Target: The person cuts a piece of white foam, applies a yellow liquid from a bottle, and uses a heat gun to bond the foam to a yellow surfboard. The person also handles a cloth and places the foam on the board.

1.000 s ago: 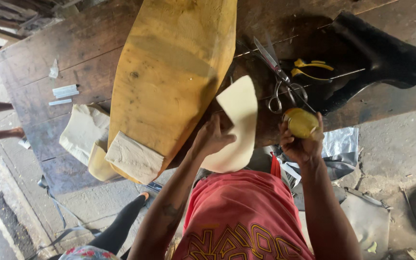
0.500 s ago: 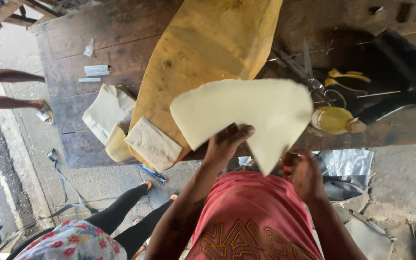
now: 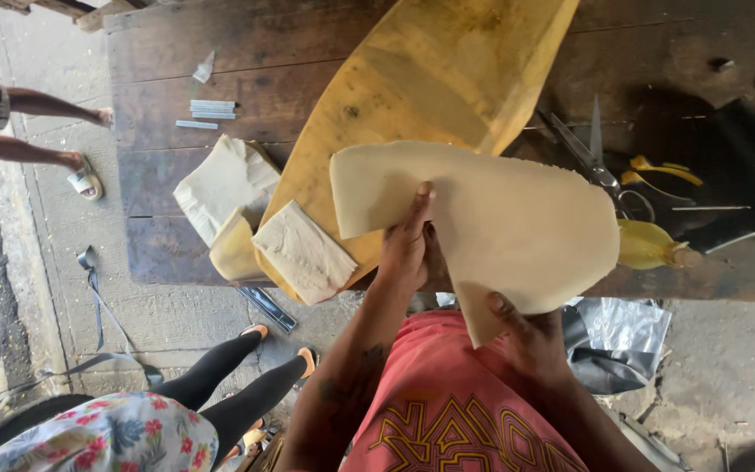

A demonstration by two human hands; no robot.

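A: Now, in the head view, where is the cut sheet found relative to the hands?

B: The pale cream sheet (image 3: 500, 227) is held up over the near edge of the wooden workbench (image 3: 220, 52). It is spread from the left hand (image 3: 405, 249) towards three o'clock, and from the right hand (image 3: 530, 336) it rises towards twelve o'clock.

A: How is it gripped?

B: The left hand is closed on the sheet's left part, the thumb laid across its face and the fingers hidden behind it. The right hand is pinched on the narrow lower tab, the thumb pressed on the front; the remaining fingers cannot be made out.

A: What is seen around it?

B: A large tan hide (image 3: 430, 79) is draped over the bench at eleven o'clock of the sheet. Folded pale pieces (image 3: 303, 253) are lying at nine o'clock of the left hand. Scissors (image 3: 592, 157) and a yellow bottle (image 3: 648, 245) are seen at three o'clock, just beside the sheet's edge. Another person's legs (image 3: 229, 385) are seen at seven o'clock.
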